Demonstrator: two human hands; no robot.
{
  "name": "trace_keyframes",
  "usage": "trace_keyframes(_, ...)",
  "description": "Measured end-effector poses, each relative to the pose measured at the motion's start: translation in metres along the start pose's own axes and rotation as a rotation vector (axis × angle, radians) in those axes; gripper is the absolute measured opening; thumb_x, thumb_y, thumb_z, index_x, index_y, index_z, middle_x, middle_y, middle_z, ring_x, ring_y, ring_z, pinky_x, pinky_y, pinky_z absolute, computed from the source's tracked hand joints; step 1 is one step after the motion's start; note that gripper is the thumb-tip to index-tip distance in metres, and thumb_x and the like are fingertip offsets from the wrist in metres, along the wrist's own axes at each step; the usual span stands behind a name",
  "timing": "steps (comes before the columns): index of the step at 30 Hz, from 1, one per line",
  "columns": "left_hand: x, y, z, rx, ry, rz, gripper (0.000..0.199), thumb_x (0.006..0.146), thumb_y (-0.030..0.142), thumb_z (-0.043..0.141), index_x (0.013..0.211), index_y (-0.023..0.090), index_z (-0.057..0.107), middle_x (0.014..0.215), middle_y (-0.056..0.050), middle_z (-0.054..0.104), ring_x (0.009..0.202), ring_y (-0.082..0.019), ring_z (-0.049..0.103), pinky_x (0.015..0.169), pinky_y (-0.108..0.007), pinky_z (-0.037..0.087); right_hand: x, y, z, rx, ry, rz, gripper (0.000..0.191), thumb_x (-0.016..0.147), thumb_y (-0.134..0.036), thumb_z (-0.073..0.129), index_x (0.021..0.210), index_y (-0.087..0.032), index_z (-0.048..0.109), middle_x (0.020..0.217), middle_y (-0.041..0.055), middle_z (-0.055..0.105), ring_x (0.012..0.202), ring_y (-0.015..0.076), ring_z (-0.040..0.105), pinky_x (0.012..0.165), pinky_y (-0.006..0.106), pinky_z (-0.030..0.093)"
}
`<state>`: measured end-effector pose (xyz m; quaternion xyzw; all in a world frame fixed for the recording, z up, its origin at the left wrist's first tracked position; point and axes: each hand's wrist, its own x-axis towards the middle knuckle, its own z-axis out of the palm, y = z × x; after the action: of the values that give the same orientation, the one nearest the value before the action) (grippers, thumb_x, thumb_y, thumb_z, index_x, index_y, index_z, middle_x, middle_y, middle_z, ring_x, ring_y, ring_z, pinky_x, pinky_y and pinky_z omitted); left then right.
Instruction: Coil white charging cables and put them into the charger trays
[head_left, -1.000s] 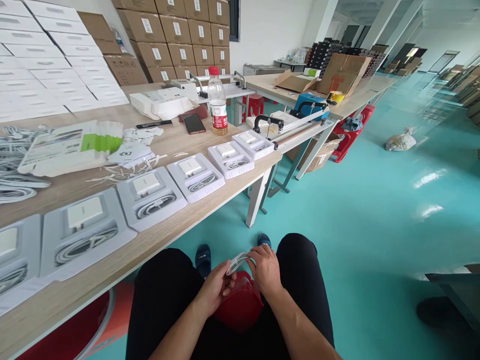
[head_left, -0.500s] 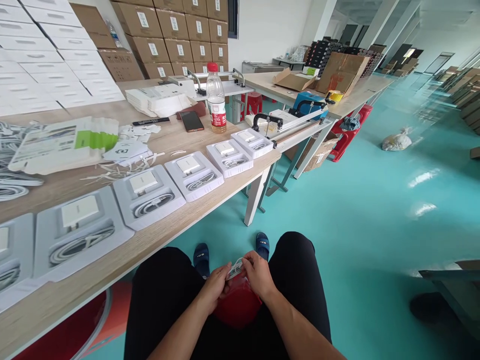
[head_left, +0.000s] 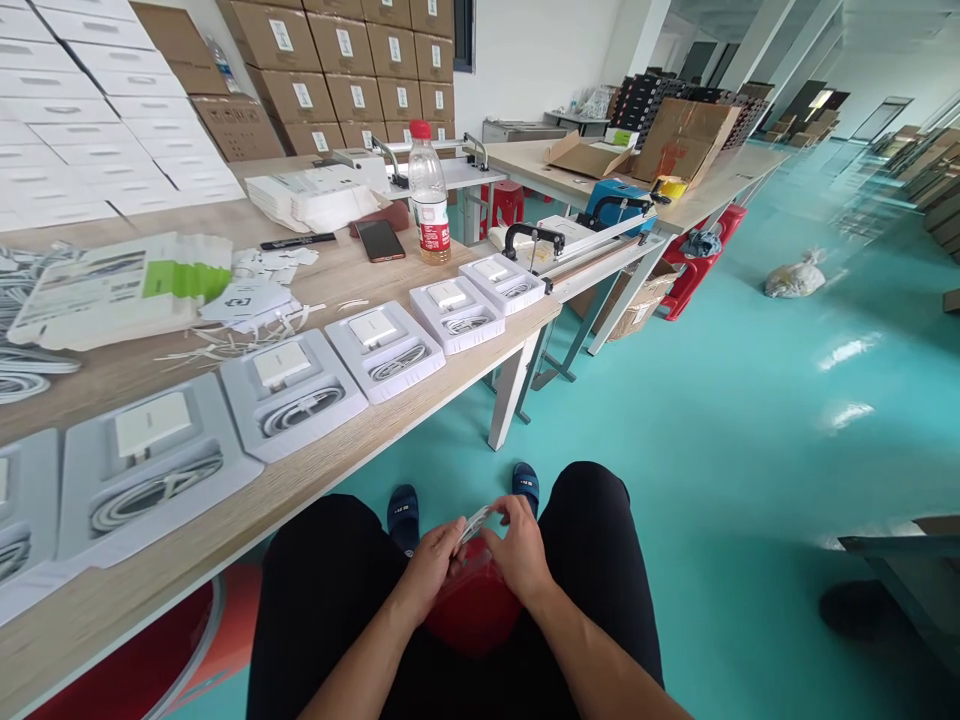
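Between my thighs, my left hand [head_left: 437, 562] is closed around a small coiled white cable [head_left: 474, 523], whose far end sticks out past the fingers. My right hand [head_left: 519, 548] is curved at that far end, thumb and fingers apart; its fingertips are close to the coil, and I cannot tell if they touch it. A red surface [head_left: 474, 605] shows below both hands. On the table [head_left: 360, 440] to the left, a row of white trays [head_left: 296, 395] runs along the edge. Those in full view each hold a white charger [head_left: 281, 365] and a coiled cable [head_left: 302, 410].
A bottle [head_left: 430, 200], a phone [head_left: 380, 241], flattened cartons [head_left: 112, 285] and loose cables [head_left: 30, 370] lie farther back. White boxes [head_left: 90, 110] and brown cartons [head_left: 300, 95] are stacked behind. A red bin [head_left: 217, 620] stands under the table.
The fingers and thumb of my right hand have spread apart and drawn slightly away from the cable. My left hand still holds it, and more of its far end shows.
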<state>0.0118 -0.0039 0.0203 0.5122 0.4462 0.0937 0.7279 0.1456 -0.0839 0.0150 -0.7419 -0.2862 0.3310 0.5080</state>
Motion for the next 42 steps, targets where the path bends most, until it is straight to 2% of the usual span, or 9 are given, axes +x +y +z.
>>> trace_keyframes(2, -0.003, 0.002, -0.003, 0.12, 0.004, 0.082, 0.049, 0.081, 0.065, 0.053, 0.061, 0.021, 0.046, 0.054, 0.006, 0.042, 0.046, -0.01, 0.036, 0.047, -0.024, 0.026, 0.005, -0.001, -0.008, -0.105, 0.045, -0.116, 0.034, 0.068, -0.014, 0.056, 0.101, -0.022, 0.062, 0.12, 0.0092, 0.059, 0.113, 0.0265, 0.055, 0.095, 0.041, 0.046)
trace_keyframes(5, -0.01, 0.007, -0.008, 0.289, 0.01, 0.203, 0.04, 0.081, 0.053, 0.06, 0.06, 0.02, 0.053, 0.058, 0.004, 0.046, 0.057, -0.014, 0.042, 0.056, -0.026, 0.032, 0.013, -0.002, -0.018, -0.222, -0.069, -0.16, 0.037, 0.078, -0.015, 0.048, 0.112, -0.021, 0.063, 0.135, 0.0102, 0.055, 0.131, 0.0269, 0.044, 0.105, 0.043, 0.04)
trace_keyframes(13, -0.015, 0.011, -0.009, 0.379, 0.05, 0.279, 0.017, 0.082, 0.04, 0.059, 0.088, 0.024, 0.059, 0.079, 0.001, 0.062, 0.072, -0.018, 0.056, 0.069, -0.028, 0.043, 0.012, -0.005, -0.017, -0.302, -0.326, -0.118, 0.021, 0.086, -0.025, 0.056, 0.092, -0.022, 0.076, 0.083, 0.0028, 0.075, 0.076, 0.0191, 0.067, 0.069, 0.028, 0.049)
trace_keyframes(17, -0.009, 0.006, -0.009, 0.284, 0.031, 0.156, 0.038, 0.085, 0.052, 0.052, 0.107, 0.022, 0.052, 0.088, -0.003, 0.066, 0.068, -0.019, 0.063, 0.056, -0.027, 0.047, 0.01, -0.007, -0.015, -0.323, -0.315, -0.162, 0.019, 0.086, -0.023, 0.058, 0.094, -0.023, 0.076, 0.092, 0.0031, 0.075, 0.084, 0.0188, 0.067, 0.074, 0.027, 0.048)
trace_keyframes(22, -0.005, 0.005, -0.01, 0.255, -0.073, 0.045, 0.047, 0.083, 0.057, 0.05, 0.096, 0.015, 0.065, 0.068, -0.003, 0.067, 0.057, -0.019, 0.062, 0.053, -0.028, 0.046, 0.007, -0.008, -0.014, -0.405, -0.3, -0.194, 0.017, 0.086, -0.023, 0.061, 0.092, -0.025, 0.077, 0.093, 0.0028, 0.076, 0.091, 0.0206, 0.066, 0.081, 0.028, 0.047)
trace_keyframes(27, -0.005, 0.006, -0.01, 0.335, -0.013, 0.049, 0.043, 0.085, 0.046, 0.047, 0.106, 0.013, 0.066, 0.065, -0.002, 0.066, 0.054, -0.018, 0.06, 0.054, -0.028, 0.046, 0.006, -0.011, -0.013, -0.526, -0.242, -0.159, 0.021, 0.087, -0.025, 0.062, 0.104, -0.025, 0.073, 0.095, 0.0048, 0.076, 0.087, 0.0216, 0.067, 0.079, 0.031, 0.046)
trace_keyframes(33, -0.002, 0.0, -0.01, 0.519, 0.114, 0.077, 0.037, 0.091, 0.032, 0.039, 0.109, 0.015, 0.067, 0.066, -0.003, 0.066, 0.058, -0.02, 0.063, 0.056, -0.028, 0.045, 0.003, -0.012, -0.007, -0.616, -0.229, -0.142, 0.011, 0.085, -0.02, 0.061, 0.081, -0.021, 0.072, 0.094, 0.0096, 0.072, 0.094, 0.0254, 0.063, 0.082, 0.035, 0.041)
trace_keyframes(38, -0.002, -0.005, -0.009, 0.655, 0.11, 0.117, 0.033, 0.093, 0.022, 0.038, 0.103, 0.015, 0.069, 0.063, -0.004, 0.066, 0.059, -0.02, 0.064, 0.058, -0.028, 0.041, -0.003, -0.002, 0.0, -0.517, -0.244, -0.034, 0.013, 0.089, -0.027, 0.057, 0.082, -0.023, 0.067, 0.066, 0.0002, 0.067, 0.07, 0.0186, 0.063, 0.069, 0.028, 0.041)
trace_keyframes(42, 0.002, -0.009, -0.008, 0.691, 0.076, 0.148, 0.028, 0.093, 0.019, 0.042, 0.087, 0.016, 0.069, 0.06, -0.004, 0.065, 0.059, -0.019, 0.064, 0.059, -0.027, 0.039, -0.004, 0.0, 0.004, -0.397, -0.204, 0.014, 0.019, 0.094, -0.031, 0.047, 0.089, -0.023, 0.063, 0.07, -0.0004, 0.068, 0.07, 0.0179, 0.064, 0.067, 0.027, 0.041)
